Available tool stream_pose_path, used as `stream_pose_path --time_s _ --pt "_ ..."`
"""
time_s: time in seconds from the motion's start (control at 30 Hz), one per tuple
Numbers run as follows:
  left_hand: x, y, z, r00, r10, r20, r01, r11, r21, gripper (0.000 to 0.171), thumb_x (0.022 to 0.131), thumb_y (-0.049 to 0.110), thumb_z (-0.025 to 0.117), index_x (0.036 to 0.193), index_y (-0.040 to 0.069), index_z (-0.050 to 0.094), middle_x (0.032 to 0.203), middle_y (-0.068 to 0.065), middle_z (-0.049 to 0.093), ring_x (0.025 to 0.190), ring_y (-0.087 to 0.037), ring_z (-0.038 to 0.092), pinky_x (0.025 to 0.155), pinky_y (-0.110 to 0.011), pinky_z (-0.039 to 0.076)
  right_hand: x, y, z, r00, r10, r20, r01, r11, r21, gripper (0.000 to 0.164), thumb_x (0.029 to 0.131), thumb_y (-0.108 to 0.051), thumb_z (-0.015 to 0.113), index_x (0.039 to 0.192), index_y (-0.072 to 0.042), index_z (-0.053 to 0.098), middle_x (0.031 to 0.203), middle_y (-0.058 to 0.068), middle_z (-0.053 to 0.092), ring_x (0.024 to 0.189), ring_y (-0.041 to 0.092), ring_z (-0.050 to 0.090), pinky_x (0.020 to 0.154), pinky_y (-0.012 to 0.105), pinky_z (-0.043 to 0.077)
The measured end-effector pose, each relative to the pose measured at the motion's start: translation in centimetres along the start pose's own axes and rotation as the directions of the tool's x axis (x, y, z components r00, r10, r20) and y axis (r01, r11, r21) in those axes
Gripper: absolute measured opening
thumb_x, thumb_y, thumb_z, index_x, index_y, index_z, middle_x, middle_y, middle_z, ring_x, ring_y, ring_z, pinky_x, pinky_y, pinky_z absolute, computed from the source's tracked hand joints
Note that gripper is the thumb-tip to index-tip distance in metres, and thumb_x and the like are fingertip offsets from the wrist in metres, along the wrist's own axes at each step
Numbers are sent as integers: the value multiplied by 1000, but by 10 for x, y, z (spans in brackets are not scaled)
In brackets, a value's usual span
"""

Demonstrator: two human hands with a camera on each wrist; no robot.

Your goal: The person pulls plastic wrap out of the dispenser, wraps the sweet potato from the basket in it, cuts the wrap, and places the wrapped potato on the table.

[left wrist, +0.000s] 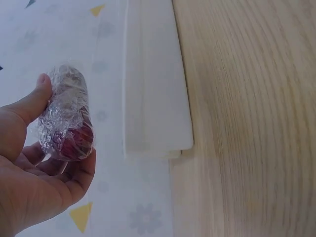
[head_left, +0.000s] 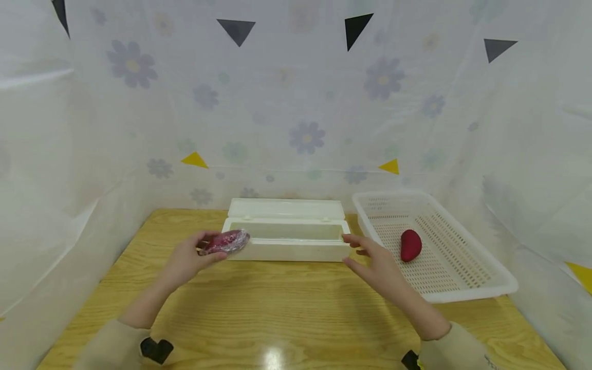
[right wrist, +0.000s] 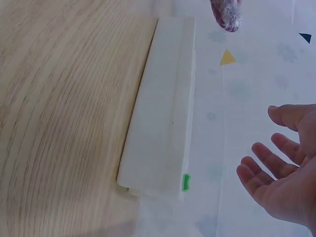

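My left hand [head_left: 187, 259] grips a dark red, rounded oblong item wrapped in clear plastic film [head_left: 227, 241], thumb on one side and fingers on the other. In the left wrist view the film [left wrist: 69, 98] looks crinkled and shiny. The wrapped item is held up near the left end of a long white box [head_left: 287, 251], whose lid [head_left: 287, 208] stands raised at the back. Nothing is in my right hand [head_left: 379, 267]; its fingers are spread and loosely bent by the box's right end. A small green tab [right wrist: 186, 182] shows on the box in the right wrist view.
A white perforated plastic basket [head_left: 481, 257] stands on the right, with a smooth dark red, kidney-shaped item [head_left: 410, 245] inside. Everything stands on a wooden table [head_left: 277, 308]. A flower-printed curtain [head_left: 296, 103] hangs behind and at the sides.
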State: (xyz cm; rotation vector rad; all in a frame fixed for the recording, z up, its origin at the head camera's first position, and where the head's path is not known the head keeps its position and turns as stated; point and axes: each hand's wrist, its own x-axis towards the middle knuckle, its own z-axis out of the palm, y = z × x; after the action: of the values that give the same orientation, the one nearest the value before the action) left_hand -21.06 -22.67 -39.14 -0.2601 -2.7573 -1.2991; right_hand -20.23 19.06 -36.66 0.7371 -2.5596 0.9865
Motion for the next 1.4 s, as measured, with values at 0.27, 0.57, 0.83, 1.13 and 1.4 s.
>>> stream_pose_path --time_s 0.27,0.57,0.83,1.13,1.4 --pt "1 -21 -19 994 -21 -110 25 999 43 67 82 42 71 131 4 47 122 -21 54 104 -34 55 75 -38 52 14 13 23 996 26 -85 -18 995 101 47 81 -7 74 124 -2 57 123 11 61 111 27 56 90 42 49" --pt "8 -39 -28 981 -75 -178 86 995 55 70 83 43 69 134 1 43 128 -25 48 111 -41 51 84 -51 48 25 27 40 990 135 -28 -133 990 50 50 83 -11 73 129 -5 54 132 13 55 122 35 47 99 50 40" --pt "18 -54 -30 978 -87 -191 103 992 73 67 86 34 70 134 -3 41 128 -28 46 113 -43 49 87 -54 46 28 48 53 993 102 -61 -106 991 -77 47 80 -7 74 124 -4 59 124 13 60 118 34 50 99 49 40" --pt "27 -77 -31 980 -69 -187 94 987 131 56 86 19 70 129 -5 43 123 -29 48 108 -43 51 85 -54 45 34 60 60 986 45 -159 -64 991 -121 36 80 -5 74 115 -5 64 112 13 65 109 33 48 91 50 42" --pt "28 -95 -30 988 -88 -129 110 978 175 55 86 16 70 128 -9 44 120 -32 49 106 -44 52 84 -54 46 39 73 70 994 30 -106 -41 994 -100 30 85 -8 69 114 -5 65 116 11 65 122 36 43 102 52 34"
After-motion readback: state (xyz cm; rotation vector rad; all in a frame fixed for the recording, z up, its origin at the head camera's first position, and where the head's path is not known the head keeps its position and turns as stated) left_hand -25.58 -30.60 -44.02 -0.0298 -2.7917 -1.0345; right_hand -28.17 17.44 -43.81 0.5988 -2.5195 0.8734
